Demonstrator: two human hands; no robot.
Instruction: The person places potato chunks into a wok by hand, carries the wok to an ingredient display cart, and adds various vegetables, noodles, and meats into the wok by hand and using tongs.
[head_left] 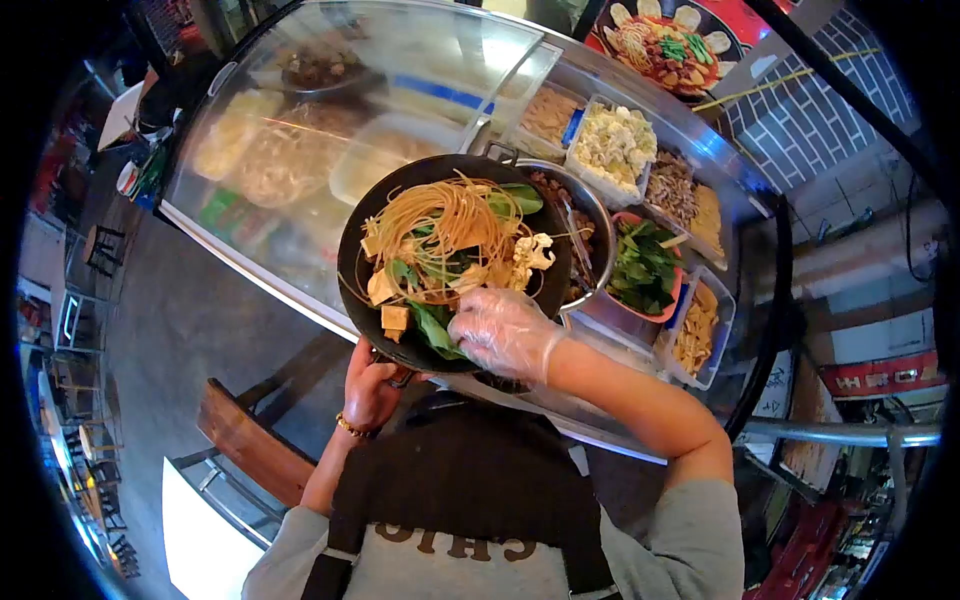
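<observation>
A black wok (pixel 352 290) is held in front of me at the edge of a chilled counter. In it lie thin brown noodles (pixel 445 215), tofu cubes (pixel 395 318), green leaves (pixel 432 328) and a pale cauliflower-like piece (pixel 533 256). My left hand (pixel 370 388), wearing a bead bracelet, closes round the wok's near handle from below. Over the wok's near right side, my right hand (pixel 505 335) wears a clear plastic glove. Its fingers are curled down beside the leaves, and whatever they pinch is hidden.
Right of the wok, the counter holds a metal pot (pixel 600 225), a tub of cauliflower-like pieces (pixel 612 145), a red bowl of greens (pixel 645 265) and a tub of yellowish slices (pixel 697 330). A glass cover (pixel 420 50) spans the left side. A wooden bench (pixel 250 440) stands lower left.
</observation>
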